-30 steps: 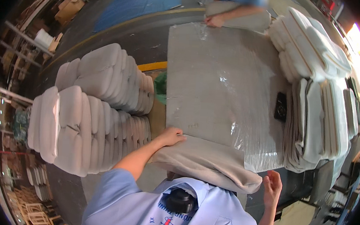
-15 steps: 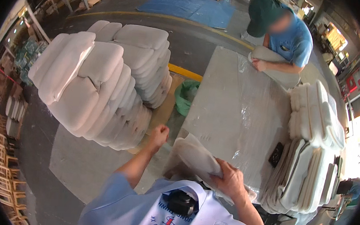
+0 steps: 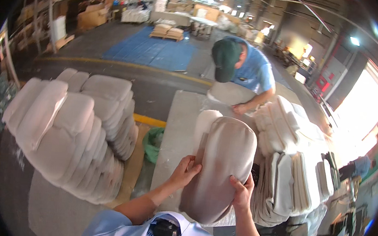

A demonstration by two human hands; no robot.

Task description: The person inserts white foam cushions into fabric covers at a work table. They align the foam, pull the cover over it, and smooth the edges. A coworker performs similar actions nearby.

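Note:
A long, rounded grey-beige cushion [image 3: 226, 165] is held up in front of me above the table. My left hand [image 3: 185, 172] grips its left edge, thumb in front and fingers curled partly out of sight. My right hand [image 3: 242, 191] clasps the lower right edge, with the thumb pressed on the front face. Behind the cushion's upper left side shows a paler, white padded piece [image 3: 206, 122]; whether it is joined to the cushion I cannot tell. Under both lies the work table [image 3: 174, 130], its top wrapped in grey sheeting and clear film.
Tall stacks of pale cushions [image 3: 69, 139] stand at left. Folded pale covers [image 3: 288, 183] are piled along the table's right side. A green bag [image 3: 153, 145] hangs by the table's left edge. Opposite me, a capped co-worker [image 3: 241, 69] bends over another pale piece [image 3: 231, 93].
The cushion has come up from low by the table's near edge to upright before me. My left hand, empty earlier, has joined it. My view has tilted up and swung right.

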